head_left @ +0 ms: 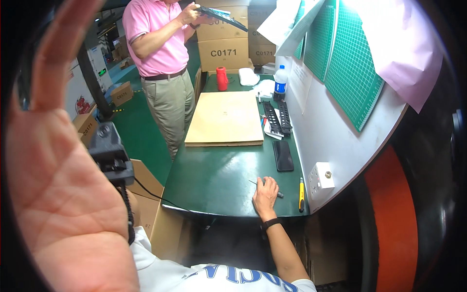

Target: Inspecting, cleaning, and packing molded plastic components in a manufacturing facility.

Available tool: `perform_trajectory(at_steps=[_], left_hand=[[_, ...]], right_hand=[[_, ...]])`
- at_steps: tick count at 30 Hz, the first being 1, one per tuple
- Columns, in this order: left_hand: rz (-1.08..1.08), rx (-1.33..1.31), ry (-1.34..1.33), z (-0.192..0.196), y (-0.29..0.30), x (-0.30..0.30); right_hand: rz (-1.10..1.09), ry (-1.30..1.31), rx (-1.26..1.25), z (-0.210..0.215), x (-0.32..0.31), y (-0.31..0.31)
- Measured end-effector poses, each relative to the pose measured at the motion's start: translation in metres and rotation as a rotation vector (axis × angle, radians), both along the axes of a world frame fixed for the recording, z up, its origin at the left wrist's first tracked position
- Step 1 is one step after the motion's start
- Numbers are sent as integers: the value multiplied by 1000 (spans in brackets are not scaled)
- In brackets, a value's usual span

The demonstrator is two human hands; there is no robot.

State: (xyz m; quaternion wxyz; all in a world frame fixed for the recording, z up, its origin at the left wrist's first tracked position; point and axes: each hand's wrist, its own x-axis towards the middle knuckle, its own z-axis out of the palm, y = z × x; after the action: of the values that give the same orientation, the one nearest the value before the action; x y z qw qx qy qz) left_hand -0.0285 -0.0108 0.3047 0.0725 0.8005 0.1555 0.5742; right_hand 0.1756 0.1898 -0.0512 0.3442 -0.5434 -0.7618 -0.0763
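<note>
My left hand (63,160) fills the frame's left, palm spread, holding nothing; my right hand (265,192) rests on a pen (278,193) on the worktop (219,175), lower centre, fingers curled loosely over it.

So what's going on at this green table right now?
The person's left hand is raised, open-palmed, close to the camera, holding nothing. Their right hand rests on the green table, on a small dark tool, with a yellow utility knife beside it. Farther along lie a cardboard sheet and black strips. A co-worker in a pink shirt stands holding a dark panel.
</note>
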Motion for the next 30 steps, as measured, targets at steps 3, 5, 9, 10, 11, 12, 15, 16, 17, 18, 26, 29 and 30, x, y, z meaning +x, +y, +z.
perform_trajectory(at_steps=[3, 5, 9, 10, 11, 12, 15, 16, 17, 18, 26, 29, 30], left_hand=[[11, 6, 23, 4, 7, 9], [16, 13, 14, -3, 14, 5], [38, 79, 23, 3, 36, -7], [50, 113, 32, 7, 42, -12], [67, 153, 40, 13, 47, -16], [69, 199, 44, 21, 51, -22], [115, 402, 54, 56, 57, -46], [145, 477, 42, 66, 60, -45], [175, 551, 28, 75, 60, -45], [185, 629, 13, 85, 64, -43], [253, 561, 111, 84, 42, -78], [277, 486, 105, 67, 49, -67], [280, 478, 105, 64, 50, -66]], right_hand=[[-3, 37, 4, -2, 5, 7], [1, 64, -3, -1, 5, 14], [-7, 65, -23, 6, 3, 25], [1, 53, -23, 9, 1, 25], [16, 56, -19, 13, -1, 23], [19, 46, -24, 15, 1, 20], [14, 25, -30, 25, -1, 1], [5, -7, -9, 22, 0, -3], [21, -19, -17, 10, 2, -4], [-4, -24, 8, -9, 8, -2], [61, -13, 9, 20, -7, -10], [142, 35, -4, 36, 1, 3], [132, 33, -21, 36, 3, 11]])
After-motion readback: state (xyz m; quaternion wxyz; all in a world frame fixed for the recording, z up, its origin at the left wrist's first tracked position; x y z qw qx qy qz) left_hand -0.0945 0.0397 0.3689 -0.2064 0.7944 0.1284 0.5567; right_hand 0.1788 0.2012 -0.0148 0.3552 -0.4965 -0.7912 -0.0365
